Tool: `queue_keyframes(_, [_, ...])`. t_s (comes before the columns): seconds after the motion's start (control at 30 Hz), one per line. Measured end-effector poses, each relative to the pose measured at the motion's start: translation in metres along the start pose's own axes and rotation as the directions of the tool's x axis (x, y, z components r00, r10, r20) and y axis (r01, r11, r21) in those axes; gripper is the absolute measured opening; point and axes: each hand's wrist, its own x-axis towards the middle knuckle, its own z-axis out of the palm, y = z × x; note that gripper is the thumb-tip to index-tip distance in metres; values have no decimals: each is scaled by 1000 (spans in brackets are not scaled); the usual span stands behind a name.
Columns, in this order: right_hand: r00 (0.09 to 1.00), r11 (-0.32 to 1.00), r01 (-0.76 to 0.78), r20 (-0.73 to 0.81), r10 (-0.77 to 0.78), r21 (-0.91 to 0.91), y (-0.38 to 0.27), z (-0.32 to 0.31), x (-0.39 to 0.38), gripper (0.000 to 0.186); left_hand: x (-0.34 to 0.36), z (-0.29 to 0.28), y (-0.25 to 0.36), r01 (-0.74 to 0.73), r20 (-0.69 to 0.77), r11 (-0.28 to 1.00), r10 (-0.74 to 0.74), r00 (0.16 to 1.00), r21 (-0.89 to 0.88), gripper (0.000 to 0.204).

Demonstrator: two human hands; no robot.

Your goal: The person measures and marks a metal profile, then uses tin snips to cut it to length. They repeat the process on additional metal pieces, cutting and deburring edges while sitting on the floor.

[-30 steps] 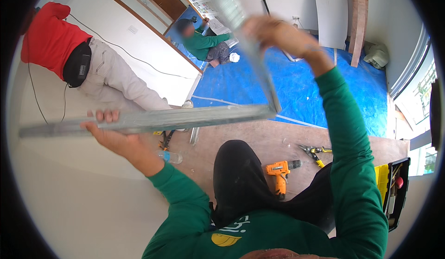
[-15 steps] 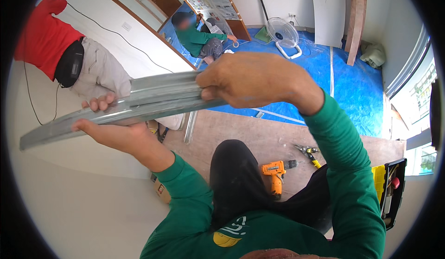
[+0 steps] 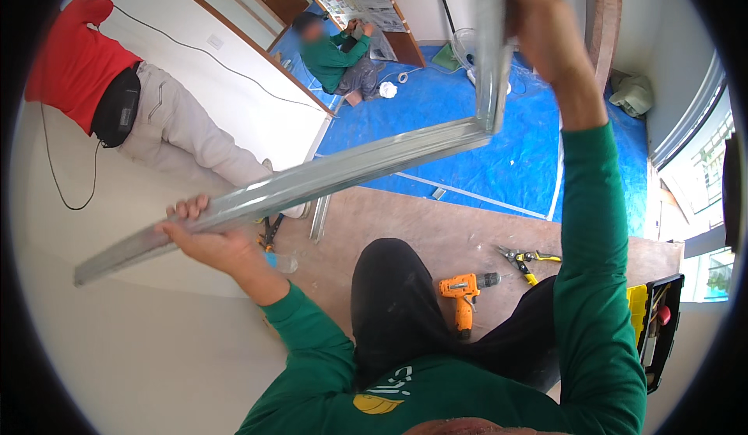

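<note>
Blue plastic tarpaulin point(image 3: 526, 174) covers the floor from twelve to one o'clock, counting twelve as dead ahead of the person working by me. Nearer lies a brown board point(image 3: 374, 217). Beyond, one co-worker in a red top point(image 3: 82, 69) is at ten o'clock, another in a green top point(image 3: 331, 65) squats at eleven.

The galvanised steel channel point(image 3: 335, 172) hangs in mid-air between the person's hands: one leg runs from twelve o'clock out to nine, the other stands up from the corner point(image 3: 487, 130) towards twelve. Whether it is bent or joined there, I can't tell. It looks light for its length, stiff along each leg, likely weak at that corner. The shiny skin is probably slippery and the thin edges may bite, so I'd hold each leg around mid-length, palm on the broad face, thumb clear of the fold.

The left hand point(image 3: 214, 244) cups the long leg from beneath, well short of its far end, fingers hooked over one edge and thumb on the other. The right hand point(image 3: 549, 38) is closed round the upright leg; its fingertips are hidden.

An open yellow-and-black toolbox point(image 3: 636, 310) sits at three o'clock, an orange cordless drill point(image 3: 461, 287) lies close at twelve, and yellow-handled snips point(image 3: 520, 257) at one.
</note>
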Motion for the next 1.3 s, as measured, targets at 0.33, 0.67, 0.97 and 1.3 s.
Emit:
queue_keyframes(0.33, [998,998,34,44,-32,-46,39,-8,-1,37,44,-7,32,-100,-30,989,104,994,111,62])
queue_keyframes(0.67, [930,988,141,349,-111,-62,-28,44,-18,39,7,4,-4,-19,-24,1000,20,1000,24,56])
queue_keyframes(0.97, [941,979,199,289,-178,-43,41,0,-6,30,39,-9,31,-72,40,985,67,997,155,56])
queue_keyframes(1.3, [947,989,124,307,-92,-86,-19,34,-14,35,0,1,9,-112,-15,994,113,994,18,49])
